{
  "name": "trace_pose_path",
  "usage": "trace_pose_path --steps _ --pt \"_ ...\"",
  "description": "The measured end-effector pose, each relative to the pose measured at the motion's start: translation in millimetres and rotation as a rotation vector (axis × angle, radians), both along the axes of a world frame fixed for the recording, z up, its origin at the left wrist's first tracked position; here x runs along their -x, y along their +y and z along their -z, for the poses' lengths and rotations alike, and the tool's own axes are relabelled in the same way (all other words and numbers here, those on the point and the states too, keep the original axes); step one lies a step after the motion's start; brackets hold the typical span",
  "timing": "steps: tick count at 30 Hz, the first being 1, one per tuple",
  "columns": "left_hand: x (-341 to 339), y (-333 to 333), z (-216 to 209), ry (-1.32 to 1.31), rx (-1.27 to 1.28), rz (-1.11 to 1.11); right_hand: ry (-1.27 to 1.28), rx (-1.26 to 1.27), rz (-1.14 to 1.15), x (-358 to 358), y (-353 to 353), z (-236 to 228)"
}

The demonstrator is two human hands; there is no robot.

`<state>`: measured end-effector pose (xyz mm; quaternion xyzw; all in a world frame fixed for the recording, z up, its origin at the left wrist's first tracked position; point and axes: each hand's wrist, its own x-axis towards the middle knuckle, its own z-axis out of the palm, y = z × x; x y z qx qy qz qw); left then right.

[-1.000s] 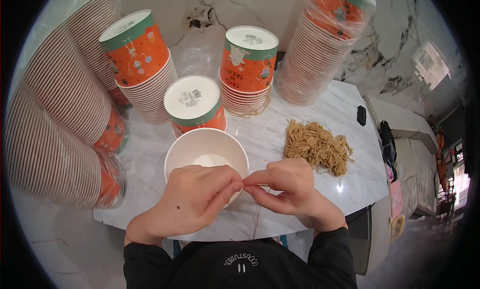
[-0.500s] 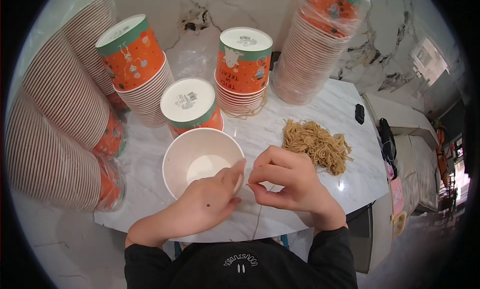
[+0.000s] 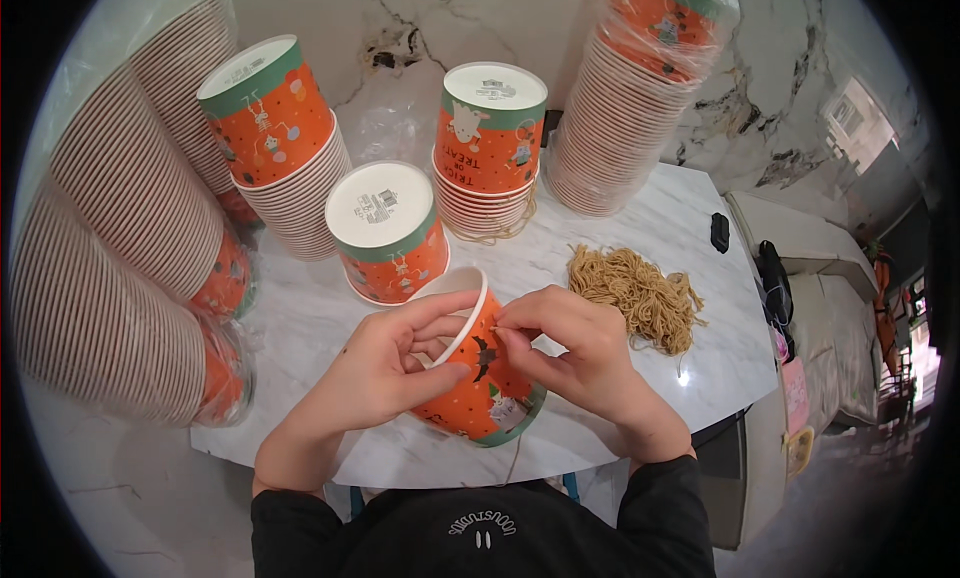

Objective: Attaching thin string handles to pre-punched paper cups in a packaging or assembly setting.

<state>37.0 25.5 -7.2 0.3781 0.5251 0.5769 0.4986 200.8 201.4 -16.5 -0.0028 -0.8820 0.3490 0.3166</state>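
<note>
An orange paper tub with a green band and a white rim is tipped on its side, its mouth toward the left. My left hand grips its wall, fingers inside the mouth and thumb on the outside. Against the outer wall just below the rim, my right hand is closed in a pinch, thumb against forefinger, on what looks like the end of a thin string. Much of that string is hidden; a length shows below the tub, running to the table's near edge.
A heap of tan strings lies right of my hands. Upturned tubs stand beyond: a short one, two stacks, and a bagged stack. More bagged stacks fill the left. A small black object sits near the marble table's right edge.
The tub has tipped from mouth up to lying on its side, its outer wall now toward my right hand. My left hand has shifted from its near right side to grip at the rim.
</note>
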Motion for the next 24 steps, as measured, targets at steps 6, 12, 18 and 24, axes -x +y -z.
trace_pose_path --steps 6,12,18,24 --pt "-0.1 -0.4 -0.2 0.015 -0.024 0.022 0.031 -0.073 0.028 2.1 -1.9 0.9" --pt "1.0 1.7 2.2 -0.003 -0.025 0.027 0.064 -0.1 0.026 4.3 -1.3 3.4" --pt "4.0 10.9 3.0 -0.353 0.054 -0.04 0.073 -0.151 0.063 2.8 -2.7 3.9" --pt "24.3 17.5 27.4 -0.46 -0.001 0.08 0.082 -0.183 0.073 -0.4 -8.2 0.1"
